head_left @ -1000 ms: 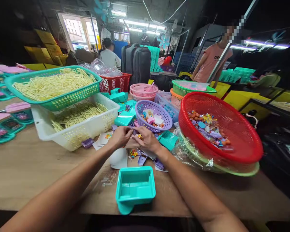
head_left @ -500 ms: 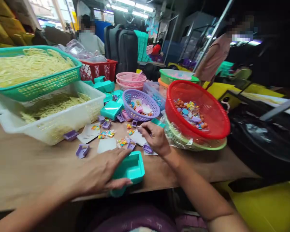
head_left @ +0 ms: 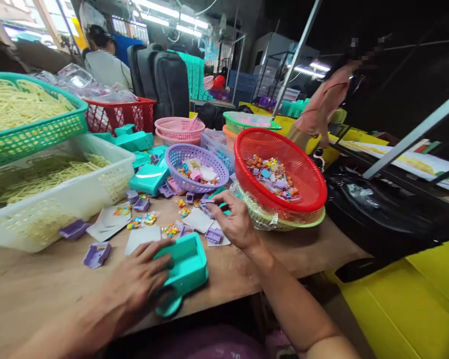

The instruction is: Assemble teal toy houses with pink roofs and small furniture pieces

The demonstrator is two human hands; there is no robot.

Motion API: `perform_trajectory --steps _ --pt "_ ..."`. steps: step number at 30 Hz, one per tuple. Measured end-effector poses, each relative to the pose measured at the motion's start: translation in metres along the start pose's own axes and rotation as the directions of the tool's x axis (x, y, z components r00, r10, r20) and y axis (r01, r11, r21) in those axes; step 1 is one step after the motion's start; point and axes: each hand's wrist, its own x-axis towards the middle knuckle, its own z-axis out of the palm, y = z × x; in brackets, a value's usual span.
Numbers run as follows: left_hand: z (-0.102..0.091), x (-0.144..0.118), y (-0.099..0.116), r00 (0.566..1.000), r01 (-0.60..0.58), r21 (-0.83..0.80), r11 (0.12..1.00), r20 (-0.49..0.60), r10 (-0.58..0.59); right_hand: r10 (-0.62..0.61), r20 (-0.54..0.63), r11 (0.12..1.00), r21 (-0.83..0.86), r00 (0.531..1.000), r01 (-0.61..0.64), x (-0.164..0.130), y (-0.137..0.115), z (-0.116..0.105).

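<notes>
My left hand point(head_left: 136, 281) grips a teal plastic tray-shaped toy part point(head_left: 185, 269) at the table's near edge. Further in, my right hand point(head_left: 234, 222) pinches a small purple plastic piece point(head_left: 206, 201) beside a red basket point(head_left: 280, 169) holding small coloured toy bits. Loose purple pieces point(head_left: 96, 254), white cards point(head_left: 142, 238) and small coloured bits point(head_left: 171, 230) lie scattered between my hands. A purple basket point(head_left: 196, 167) with mixed bits sits just beyond.
A white bin point(head_left: 56, 192) and a green basket point(head_left: 26, 124) of yellow parts stand at left. Teal parts point(head_left: 149, 177), pink baskets point(head_left: 179, 128) and a red crate point(head_left: 115, 113) sit behind. One person point(head_left: 105, 62) is seated far back; another point(head_left: 327, 102) stands at right. The table edge point(head_left: 269, 271) drops near a yellow bin.
My hands separated: the left drew back and took hold of the teal tray part, the right stayed among the small pieces. The view swung to the right.
</notes>
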Motion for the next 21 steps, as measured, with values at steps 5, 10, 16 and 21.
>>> perform_trajectory --steps 5,10,16,21 --pt "-0.009 0.019 -0.004 0.891 0.435 -0.302 0.848 0.011 -0.453 0.204 0.016 0.950 0.237 0.979 -0.202 -0.033 -0.009 0.005" --pt "0.001 0.022 -0.003 0.794 0.563 -0.595 0.574 0.198 -0.574 0.123 0.095 0.989 0.069 0.988 -0.130 -0.056 -0.009 0.018" --pt "0.005 0.025 -0.001 0.841 0.493 -0.616 0.614 0.157 -0.518 -0.123 0.130 0.974 -0.175 0.984 0.144 -0.052 -0.020 0.019" --pt "0.008 0.035 0.004 0.880 0.445 -0.494 0.747 0.083 -0.468 -0.199 0.253 0.879 -0.381 0.947 0.286 -0.055 -0.024 0.022"
